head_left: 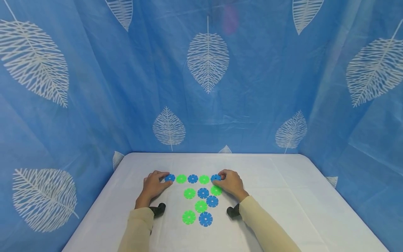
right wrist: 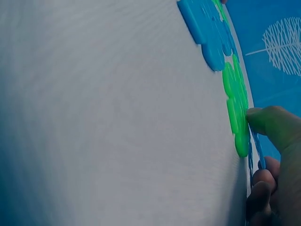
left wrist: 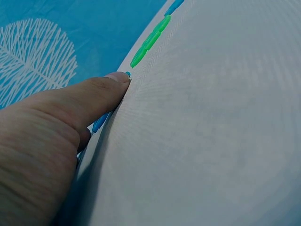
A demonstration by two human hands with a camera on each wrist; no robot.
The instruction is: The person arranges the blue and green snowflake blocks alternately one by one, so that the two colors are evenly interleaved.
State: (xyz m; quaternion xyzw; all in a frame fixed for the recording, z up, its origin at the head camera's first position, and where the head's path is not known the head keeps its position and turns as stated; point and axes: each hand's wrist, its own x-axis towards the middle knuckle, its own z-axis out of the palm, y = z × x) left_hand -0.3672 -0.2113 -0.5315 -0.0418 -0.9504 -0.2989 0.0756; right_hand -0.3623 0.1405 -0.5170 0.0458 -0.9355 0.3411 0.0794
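Note:
My left hand (head_left: 154,184) is at the left end of a row of notched plastic building discs, thumb and fingers around the edge of a blue disc (head_left: 170,178). In the left wrist view, the thumb (left wrist: 106,89) covers much of that disc. At the row's right end my right hand (head_left: 232,182) holds another blue disc (head_left: 215,177) between thumb and fingers; the right wrist view shows it edge-on, slightly tilted. Between them lie a green disc (head_left: 181,179), a blue disc (head_left: 193,179) and a green disc (head_left: 204,179), flat and side by side.
Nearer me several loose discs lie on the white table (head_left: 283,203), among them a green disc (head_left: 216,190) close under the right hand and a blue disc (head_left: 205,219). Black wrist-camera mounts (head_left: 158,209) hang by both wrists. A blue leaf-print curtain (head_left: 252,87) surrounds the table.

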